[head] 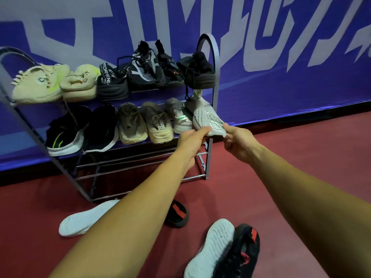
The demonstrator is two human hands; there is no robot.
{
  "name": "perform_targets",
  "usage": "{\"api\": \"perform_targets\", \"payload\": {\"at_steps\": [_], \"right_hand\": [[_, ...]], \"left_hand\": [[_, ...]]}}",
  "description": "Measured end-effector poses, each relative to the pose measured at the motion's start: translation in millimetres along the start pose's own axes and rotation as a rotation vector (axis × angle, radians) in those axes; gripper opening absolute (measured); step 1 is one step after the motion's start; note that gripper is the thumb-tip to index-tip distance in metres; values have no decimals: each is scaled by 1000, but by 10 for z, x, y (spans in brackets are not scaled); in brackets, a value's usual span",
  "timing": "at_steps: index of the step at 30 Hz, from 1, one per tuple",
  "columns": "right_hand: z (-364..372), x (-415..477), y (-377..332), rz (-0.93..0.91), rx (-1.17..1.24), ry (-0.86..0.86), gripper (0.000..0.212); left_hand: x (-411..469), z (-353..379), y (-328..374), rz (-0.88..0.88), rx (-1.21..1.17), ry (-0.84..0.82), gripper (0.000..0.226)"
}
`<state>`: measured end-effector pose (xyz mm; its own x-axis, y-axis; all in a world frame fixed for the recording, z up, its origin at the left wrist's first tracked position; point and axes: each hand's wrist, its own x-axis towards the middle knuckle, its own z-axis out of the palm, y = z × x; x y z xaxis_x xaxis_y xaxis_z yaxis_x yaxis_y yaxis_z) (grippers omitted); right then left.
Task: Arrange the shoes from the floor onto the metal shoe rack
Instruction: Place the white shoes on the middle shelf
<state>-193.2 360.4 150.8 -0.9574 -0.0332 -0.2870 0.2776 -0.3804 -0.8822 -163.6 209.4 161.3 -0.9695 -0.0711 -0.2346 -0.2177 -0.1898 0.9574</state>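
Head view showed both hands meeting at the near end of one pale shoe [204,117]. Left hand [191,142] gripped that end from the left, with the thumb laid over the top and the fingers curled beneath. Right hand [239,144] pinched the tip from the right, its other fingers curled in. Neither hand was clearly nearer; they sat level on the same end at full reach.

From the hands the pale shoe ran away and slightly left, toward the wall. Its long axis crossed the shelf from front to back, and its near end overhung the front bar. It lay at the right end of the middle shelf of the rack [206,40], touching a grey shoe [179,115] just left of it. The end post [217,97] stood just to its right.

The coming move looked like a straight push along that axis, away from both hands, into the narrow slot between grey shoe and post, with little room sideways.

Back from the hands, on the floor, a white-soled shoe [212,245] and a black shoe [241,249] lay touching, not yet shelved.
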Motion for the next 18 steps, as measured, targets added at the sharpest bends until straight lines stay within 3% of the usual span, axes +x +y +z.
{"api": "perform_targets", "payload": {"at_steps": [2, 4, 7, 18], "right_hand": [[-6, 41, 17, 7, 26, -25, 14], [-52, 54, 41, 9, -100, -36, 19], [-117, 47, 54, 21, -202, -67, 25], [37, 315, 107, -52, 29, 16, 10]], "left_hand": [[82, 20, 2, -12, -30, 31, 19], [178, 32, -33, -15, -49, 68, 13], [273, 43, -69, -27, -95, 92, 17], [327, 137, -159, -2, -167, 43, 22]]}}
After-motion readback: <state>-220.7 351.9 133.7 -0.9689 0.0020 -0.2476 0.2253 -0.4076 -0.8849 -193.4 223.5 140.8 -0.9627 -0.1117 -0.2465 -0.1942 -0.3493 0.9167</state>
